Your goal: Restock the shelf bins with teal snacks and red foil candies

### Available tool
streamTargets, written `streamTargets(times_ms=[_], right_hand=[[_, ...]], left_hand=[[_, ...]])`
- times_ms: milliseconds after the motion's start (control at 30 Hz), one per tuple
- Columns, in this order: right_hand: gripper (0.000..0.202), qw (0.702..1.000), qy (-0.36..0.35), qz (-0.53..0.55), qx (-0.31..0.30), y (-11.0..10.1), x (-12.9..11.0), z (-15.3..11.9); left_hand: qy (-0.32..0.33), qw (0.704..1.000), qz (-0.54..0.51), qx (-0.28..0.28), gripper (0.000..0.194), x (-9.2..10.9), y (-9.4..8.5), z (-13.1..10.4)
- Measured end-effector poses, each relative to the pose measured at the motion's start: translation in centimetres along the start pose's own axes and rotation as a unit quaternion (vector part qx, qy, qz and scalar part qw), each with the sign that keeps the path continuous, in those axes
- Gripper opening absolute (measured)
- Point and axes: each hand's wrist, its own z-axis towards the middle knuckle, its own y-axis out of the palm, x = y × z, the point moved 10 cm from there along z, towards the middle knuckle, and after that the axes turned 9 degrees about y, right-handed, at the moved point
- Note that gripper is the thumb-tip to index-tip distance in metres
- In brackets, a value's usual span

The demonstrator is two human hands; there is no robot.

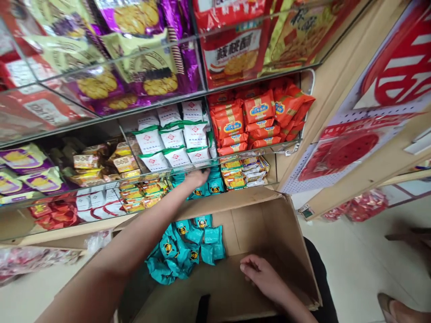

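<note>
My left hand reaches into the lower shelf bin, over the teal packets there and just below the white and green packets. Its fingers are mostly hidden among the packets, so what it grips does not show. Below, an open cardboard box holds several teal packets heaped in its left part. Over the box's right part is my right hand, fingers curled together; nothing clear shows in them.
Orange packets fill a bin right of the white ones. Yellow packets lie right of the shelved teal ones. Clear dividers cross the shelves. A person's foot is at the lower right.
</note>
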Motion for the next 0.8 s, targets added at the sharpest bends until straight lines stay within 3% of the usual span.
streamTargets(times_ms=[67,133,200,233,300,400,467,533,633,800], right_hand=[[0.018,1.000,0.009,0.018,-0.005,0.2,0.4,0.0],[0.018,0.999,0.019,0.034,-0.008,0.3,0.7,0.0],[0.018,0.998,0.027,0.050,-0.004,0.3,1.0,0.1],[0.018,0.998,0.030,0.057,-0.001,0.3,1.1,0.2],[0.019,0.997,0.033,0.069,0.002,0.3,1.4,0.5],[0.019,0.996,0.041,0.083,-0.001,0.5,1.9,0.8],[0.019,0.994,0.047,0.102,0.001,0.4,2.2,0.9],[0.020,0.991,0.051,0.120,0.008,0.2,2.4,0.9],[0.023,0.988,0.061,0.141,0.015,0.0,2.6,0.7],[0.026,0.986,0.077,0.145,0.021,-0.1,2.6,0.6]], left_hand=[[0.054,0.998,-0.007,-0.003,0.049,0.9,-1.2,-3.9],[0.241,0.970,-0.021,0.023,0.044,4.3,-3.0,-9.6],[0.408,0.911,-0.057,0.037,0.032,7.0,-3.7,-16.5],[0.465,0.883,-0.067,0.007,0.028,7.7,-2.8,-19.6],[0.482,0.870,-0.082,-0.056,0.027,7.0,0.8,-23.0],[0.404,0.902,-0.093,-0.120,0.041,3.5,8.2,-22.7],[0.349,0.926,-0.063,-0.131,0.053,0.9,12.9,-21.0],[0.262,0.956,-0.028,-0.131,0.060,-1.8,16.3,-18.9],[0.177,0.977,-0.002,-0.115,0.059,-3.4,18.4,-17.3],[0.158,0.984,-0.042,-0.077,0.046,-2.9,17.6,-17.0]])
